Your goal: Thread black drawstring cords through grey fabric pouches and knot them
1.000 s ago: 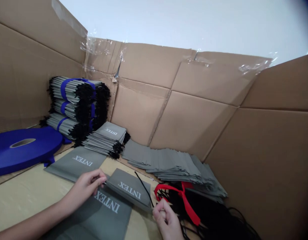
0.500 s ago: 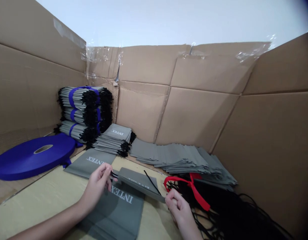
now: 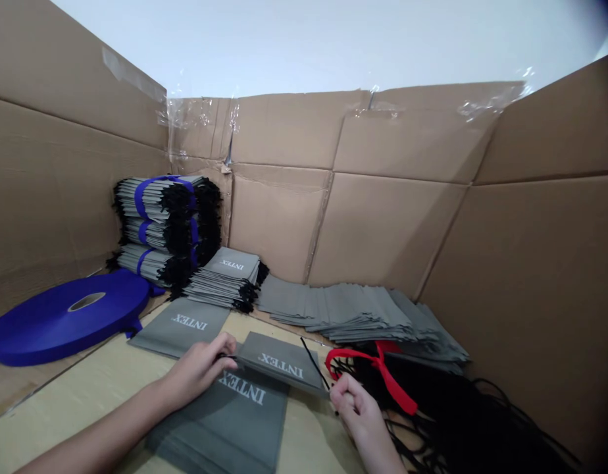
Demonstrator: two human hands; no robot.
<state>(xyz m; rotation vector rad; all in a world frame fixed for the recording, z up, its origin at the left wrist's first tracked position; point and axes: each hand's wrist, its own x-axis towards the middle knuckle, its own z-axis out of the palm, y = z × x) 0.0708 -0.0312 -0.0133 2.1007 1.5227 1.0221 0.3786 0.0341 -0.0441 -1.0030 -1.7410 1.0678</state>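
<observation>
A small grey drawstring pouch point(image 3: 279, 359) printed INTEX is stretched between my two hands, above the other pouches. My left hand point(image 3: 210, 362) is closed in a pinch at its left corner; a dark bit of cord shows at the fingertips. My right hand point(image 3: 356, 401) pinches the right corner, and a black cord point(image 3: 311, 359) sticks up beside those fingers. Beneath lies a stack of grey INTEX pouches point(image 3: 225, 421) without visible cords. Just behind my left hand another flat INTEX pouch point(image 3: 178, 326) rests on the table.
A blue webbing roll point(image 3: 32, 322) lies at left. Behind it stand pouch bundles point(image 3: 151, 227) tied with blue strap. A corded pouch pile point(image 3: 218, 289) and fanned grey pouches point(image 3: 343, 306) line the back. Black cords point(image 3: 447, 421) with a red ribbon point(image 3: 395, 385) lie right. Cardboard walls point(image 3: 279, 217) enclose everything.
The held pouch has tilted so its printed face shows more. My left hand has shifted slightly right and down, its fingers now stretched over the corner. The right hand has barely moved.
</observation>
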